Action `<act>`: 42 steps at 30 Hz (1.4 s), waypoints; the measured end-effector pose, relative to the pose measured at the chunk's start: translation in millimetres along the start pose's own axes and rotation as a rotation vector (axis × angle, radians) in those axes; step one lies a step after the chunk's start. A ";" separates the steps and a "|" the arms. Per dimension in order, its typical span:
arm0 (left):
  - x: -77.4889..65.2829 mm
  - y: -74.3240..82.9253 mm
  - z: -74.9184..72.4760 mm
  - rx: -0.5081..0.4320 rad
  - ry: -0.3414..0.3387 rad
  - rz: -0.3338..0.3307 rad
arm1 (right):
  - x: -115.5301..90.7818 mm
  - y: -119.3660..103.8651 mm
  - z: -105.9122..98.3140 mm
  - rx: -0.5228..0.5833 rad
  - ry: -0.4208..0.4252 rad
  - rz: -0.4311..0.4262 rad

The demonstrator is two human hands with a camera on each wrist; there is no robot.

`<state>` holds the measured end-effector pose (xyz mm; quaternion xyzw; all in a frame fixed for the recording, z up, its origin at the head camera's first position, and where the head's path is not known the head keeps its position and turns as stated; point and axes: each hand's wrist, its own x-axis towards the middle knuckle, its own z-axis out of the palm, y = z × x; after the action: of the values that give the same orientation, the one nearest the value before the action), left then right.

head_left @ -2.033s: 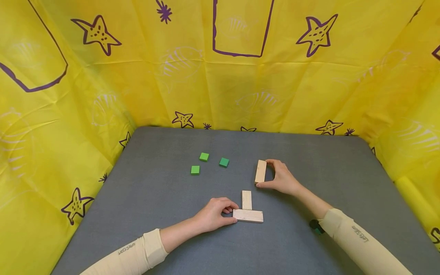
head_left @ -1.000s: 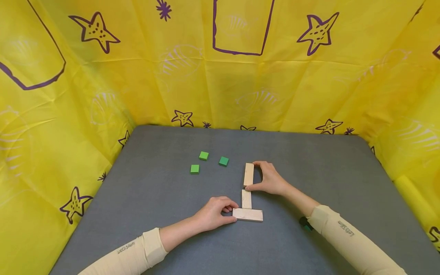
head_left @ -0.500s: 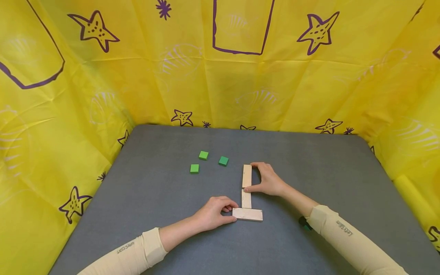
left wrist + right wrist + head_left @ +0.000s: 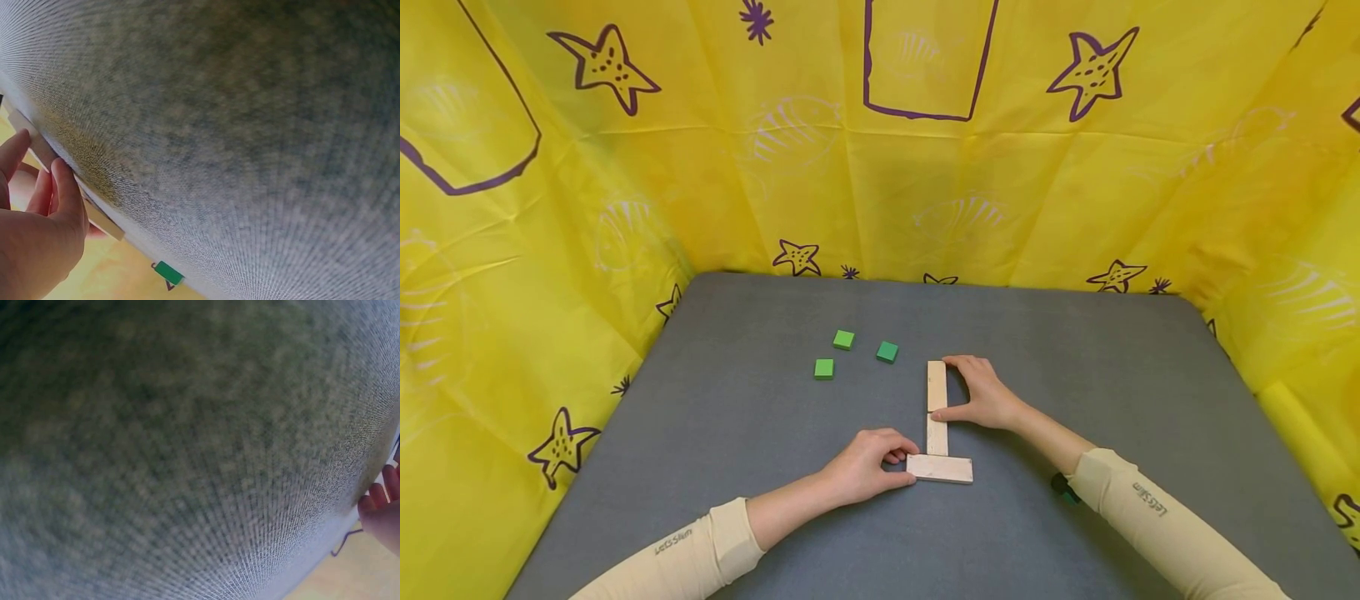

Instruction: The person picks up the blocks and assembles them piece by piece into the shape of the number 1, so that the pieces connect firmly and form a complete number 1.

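Three pale wooden blocks lie on the grey table in the head view. The lowest block lies crosswise, and my left hand pinches its left end between thumb and fingers. A middle block points away from it lengthwise. Beyond that, in line, is the far block; my right hand holds it by its two ends, thumb at the near end where it meets the middle block. The left wrist view shows the left fingers on a block. In the right wrist view, only part of the right hand appears, its block hidden.
Two light green square tiles, one nearer and one farther, lie left of the blocks with a darker green tile. A yellow patterned cloth stands around the grey table at the back and sides.
My right hand has brought the far block leftward and toward me, straightening it against the middle block's far end. My left hand stays on the crosswise block.
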<state>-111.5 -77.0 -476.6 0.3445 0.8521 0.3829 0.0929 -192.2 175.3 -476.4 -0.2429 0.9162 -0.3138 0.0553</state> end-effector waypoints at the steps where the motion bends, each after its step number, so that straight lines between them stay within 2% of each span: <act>1: -0.1 -0.1 0.0 0.004 0.003 0.006 | -0.1 0.0 0.0 -0.002 0.000 -0.002; 6: -0.7 -0.6 -0.1 0.003 0.009 0.012 | -0.4 0.7 0.4 -0.007 -0.004 -0.005; 21: -0.4 1.7 -1.7 -0.012 -0.009 -0.025 | -1.9 -0.2 -0.8 -0.020 0.007 -0.027; 28: -0.6 1.1 -1.2 -0.007 0.001 0.001 | -1.7 2.0 -0.6 -0.018 -0.007 -0.019; 35: -0.7 1.8 -1.6 -0.009 -0.002 -0.017 | -2.1 1.7 -1.5 -0.003 -0.017 -0.015; 42: -0.7 1.6 -1.3 -0.001 0.001 0.000 | -1.4 1.3 -2.8 0.004 -0.029 0.000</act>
<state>-110.8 -77.4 -474.6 0.3441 0.8520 0.3835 0.0929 -192.2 178.4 -475.1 -0.2472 0.9148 -0.3119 0.0689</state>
